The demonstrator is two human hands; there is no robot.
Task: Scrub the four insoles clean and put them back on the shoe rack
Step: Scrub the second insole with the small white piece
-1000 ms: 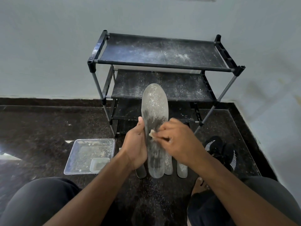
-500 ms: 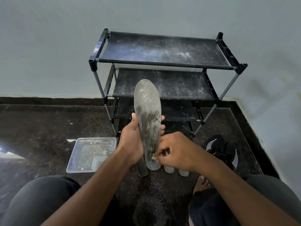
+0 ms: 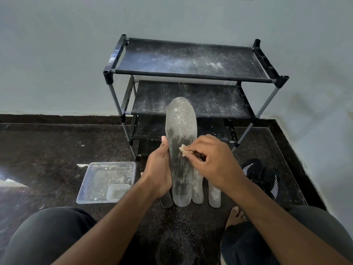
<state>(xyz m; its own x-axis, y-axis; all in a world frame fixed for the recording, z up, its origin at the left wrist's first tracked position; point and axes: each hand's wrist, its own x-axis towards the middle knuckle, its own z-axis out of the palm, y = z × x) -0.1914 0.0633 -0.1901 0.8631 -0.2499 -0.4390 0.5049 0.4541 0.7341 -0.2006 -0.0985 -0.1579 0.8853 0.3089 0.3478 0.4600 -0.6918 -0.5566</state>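
Note:
My left hand (image 3: pixel 159 169) grips a grey, powder-dusted insole (image 3: pixel 181 129) by its left edge and holds it upright in front of the shoe rack (image 3: pixel 191 73). The toe half is still white with powder; the middle is darker. My right hand (image 3: pixel 214 161) pinches a small pale cloth scrap (image 3: pixel 183 150) against the insole's middle. Three more insoles lie on the floor behind it, heels showing: one at the left (image 3: pixel 166 201), one in the middle (image 3: pixel 197 190), one at the right (image 3: pixel 214 196).
The black three-shelf rack stands against the wall, its shelves speckled with white powder. A clear plastic tray (image 3: pixel 89 188) holding a small container (image 3: pixel 117 191) sits on the dark floor at the left. A black shoe (image 3: pixel 263 176) lies at the right. My knees frame the bottom.
My right hand with the cloth has moved from the insole's heel end back up to its middle. The insole has shifted slightly right and lower in my left hand.

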